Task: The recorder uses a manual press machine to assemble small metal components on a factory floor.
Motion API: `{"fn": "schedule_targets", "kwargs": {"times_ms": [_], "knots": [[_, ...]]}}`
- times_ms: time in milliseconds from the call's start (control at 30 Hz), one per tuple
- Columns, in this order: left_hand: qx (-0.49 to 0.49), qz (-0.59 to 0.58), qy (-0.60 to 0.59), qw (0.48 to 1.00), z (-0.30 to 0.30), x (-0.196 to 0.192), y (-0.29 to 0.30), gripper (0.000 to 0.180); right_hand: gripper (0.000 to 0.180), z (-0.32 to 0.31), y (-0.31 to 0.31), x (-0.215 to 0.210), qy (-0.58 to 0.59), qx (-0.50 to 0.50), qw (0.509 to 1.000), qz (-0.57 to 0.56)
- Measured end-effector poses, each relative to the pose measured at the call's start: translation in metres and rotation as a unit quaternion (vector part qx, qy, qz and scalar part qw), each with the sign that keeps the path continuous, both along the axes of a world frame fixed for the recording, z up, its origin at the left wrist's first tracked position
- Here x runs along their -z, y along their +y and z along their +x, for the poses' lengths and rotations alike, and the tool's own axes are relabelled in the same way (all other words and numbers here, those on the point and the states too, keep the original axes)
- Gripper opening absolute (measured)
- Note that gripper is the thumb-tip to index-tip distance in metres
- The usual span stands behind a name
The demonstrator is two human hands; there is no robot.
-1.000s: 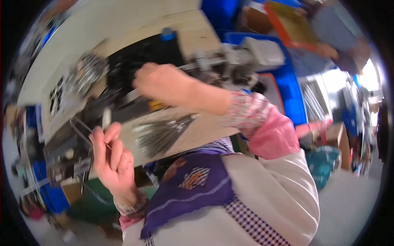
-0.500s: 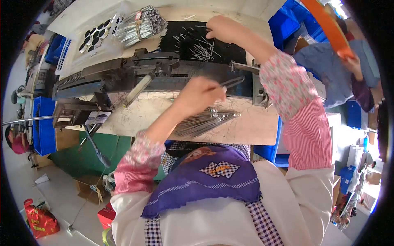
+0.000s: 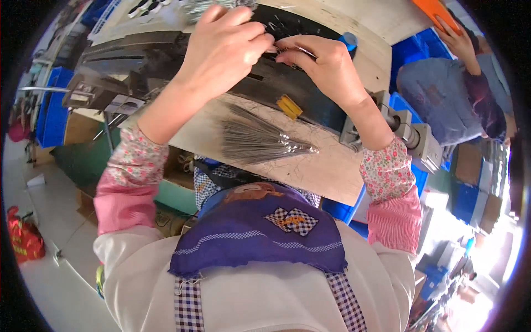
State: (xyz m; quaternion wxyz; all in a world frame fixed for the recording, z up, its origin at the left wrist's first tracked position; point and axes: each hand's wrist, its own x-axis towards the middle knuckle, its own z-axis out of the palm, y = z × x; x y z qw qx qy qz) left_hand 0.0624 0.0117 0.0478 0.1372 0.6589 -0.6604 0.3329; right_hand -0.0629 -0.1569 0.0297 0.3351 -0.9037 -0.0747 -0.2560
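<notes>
My left hand [image 3: 224, 47] and my right hand [image 3: 326, 63] meet over a dark metal machine [image 3: 166, 61] on the wooden workbench [image 3: 332, 166]. Both pinch thin metal rods [image 3: 282, 47] between their fingertips above the machine's black bed. A fanned bundle of thin grey metal rods [image 3: 260, 141] lies on the bench just below my hands. A small yellow block [image 3: 289, 106] sits on the machine's edge beneath my right wrist.
A grey metal cylinder fitting [image 3: 412, 138] juts from the machine's right end. Blue crates [image 3: 52, 105] stand at the left and at the right [image 3: 415, 50]. Another person [image 3: 448, 88] sits at the upper right. A red bag [image 3: 22, 240] lies on the floor.
My left hand rose from beside the rod bundle to the machine's bed. Both hands have come together there on thin rods. The view shifted closer over the bench.
</notes>
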Motion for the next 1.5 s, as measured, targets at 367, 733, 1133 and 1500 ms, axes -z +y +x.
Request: {"fn": "schedule_targets", "kwargs": {"times_ms": [367,733,1133,1500], "knots": [[0.341,-0.09,0.934,-0.047,-0.026,0.081,0.064,0.062,0.014,0.027,0.01,0.015,0.067,0.038,0.997,0.017],[0.386,-0.103,0.904,-0.154,-0.029,0.016,0.053,0.053,0.01,0.027,0.01,0.022,0.028,0.058,0.997,-0.036],[-0.087,-0.005,0.592,0.801,-0.067,0.086,0.086,0.038,0.015,-0.011,0.037,0.015,0.015,0.06,0.992,-0.113],[-0.469,-0.338,0.488,0.654,-0.038,0.136,0.253,0.052,0.016,-0.042,0.021,0.098,0.153,0.167,0.967,-0.114]]}}
